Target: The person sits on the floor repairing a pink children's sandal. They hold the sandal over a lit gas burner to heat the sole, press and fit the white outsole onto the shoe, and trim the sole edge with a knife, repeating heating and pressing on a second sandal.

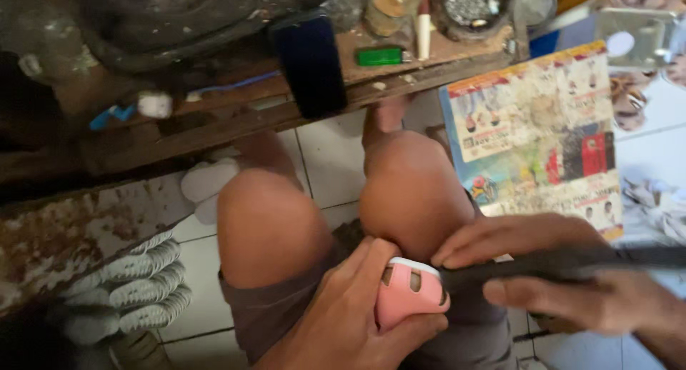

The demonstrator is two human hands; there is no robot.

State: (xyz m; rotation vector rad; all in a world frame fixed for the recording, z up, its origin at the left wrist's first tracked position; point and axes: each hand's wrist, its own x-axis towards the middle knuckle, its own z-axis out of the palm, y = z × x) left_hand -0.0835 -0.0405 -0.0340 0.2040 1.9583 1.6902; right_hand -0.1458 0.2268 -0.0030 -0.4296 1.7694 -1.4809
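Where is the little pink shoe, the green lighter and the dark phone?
pink shoe [409,293], head view, on its pink side by the cut-out holes.
green lighter [380,56], head view, on the middle of its green body.
dark phone [311,64], head view, on the middle of its dark face.

You have two hands in view: your left hand [350,313] and right hand [564,277]. Between them sit one pink shoe [407,291] and one black tool [564,259]. The surface [214,120] carries one green lighter [380,56] and one dark phone [311,63]. One printed poster [536,127] stands nearby.
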